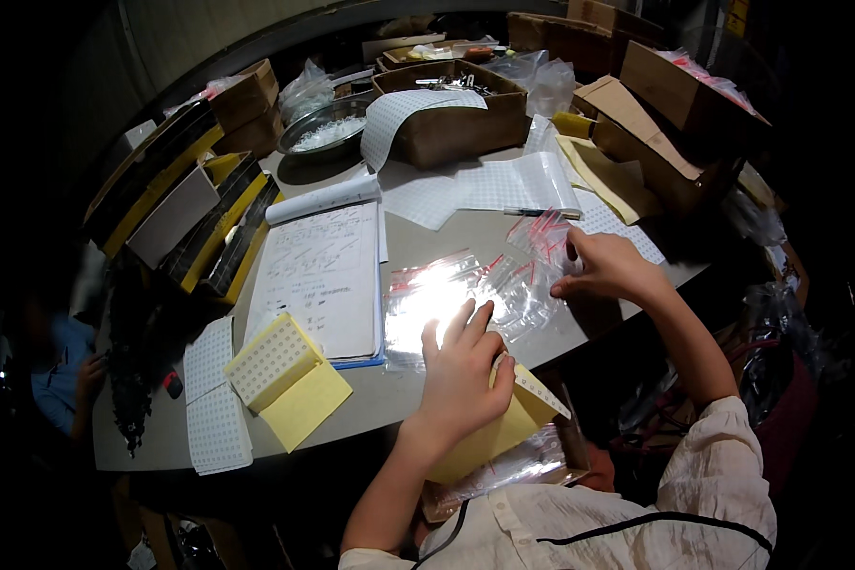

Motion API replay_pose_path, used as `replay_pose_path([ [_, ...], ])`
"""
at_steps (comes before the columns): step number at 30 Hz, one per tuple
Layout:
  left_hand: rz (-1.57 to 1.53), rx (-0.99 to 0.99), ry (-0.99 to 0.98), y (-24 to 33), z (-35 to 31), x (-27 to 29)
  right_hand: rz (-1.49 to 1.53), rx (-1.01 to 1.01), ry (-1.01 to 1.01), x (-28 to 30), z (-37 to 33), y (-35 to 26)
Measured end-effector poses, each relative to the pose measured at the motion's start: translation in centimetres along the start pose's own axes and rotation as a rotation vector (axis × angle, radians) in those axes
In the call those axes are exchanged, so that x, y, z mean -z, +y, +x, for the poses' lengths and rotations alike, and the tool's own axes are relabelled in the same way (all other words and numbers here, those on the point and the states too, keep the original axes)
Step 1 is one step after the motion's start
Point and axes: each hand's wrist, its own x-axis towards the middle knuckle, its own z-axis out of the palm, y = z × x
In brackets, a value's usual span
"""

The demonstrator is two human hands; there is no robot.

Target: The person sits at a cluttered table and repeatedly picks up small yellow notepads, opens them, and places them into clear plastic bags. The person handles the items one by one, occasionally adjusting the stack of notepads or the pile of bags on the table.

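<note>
My left hand [461, 380] reaches over the clear plastic zip bags [432, 299], its fingertips by the glare on them. Between its thumb and palm it holds a yellow label sheet [484, 432], which hangs past the table's front edge. To the right, my right hand [613, 266] has its fingers curled at a clear zip bag [540, 236] with red stripes, gripping its edge. More loose zip bags [518, 294] lie between the hands. Below the yellow sheet, an open box [572, 473] of clear bags sits close to my body.
A clipboard with written pages [318, 275] lies left of the bags. Nearby are a folded yellow label sheet [290, 380] and white label sheets [217, 408]. Behind stand a metal bowl [299, 161], a cardboard box of metal parts [465, 138] and black-yellow boxes [223, 242]. Another person [62, 370] is far left.
</note>
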Motion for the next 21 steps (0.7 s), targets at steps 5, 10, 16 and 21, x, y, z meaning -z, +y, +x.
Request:
replay_pose_path([
  [5, 0.001, -0.061, 0.018, 1.4, 1.7, -1.4, -0.032, 0.077, 0.135, -0.4, 0.4, -0.5],
  [10, -0.126, -0.073, -0.063, 0.5, 1.1, -1.9, 0.316, 0.511, 0.041, -0.8, 1.9, -1.9],
  [16, -0.225, -0.048, -0.117, 0.2, 0.7, 0.1, 0.083, 0.625, 0.100, -2.8, 1.6, -4.1],
  [21, -0.391, 0.070, 0.122, 1.4, -0.8, 1.9, -0.165, 0.606, 0.229, -3.1, 1.3, -4.9],
])
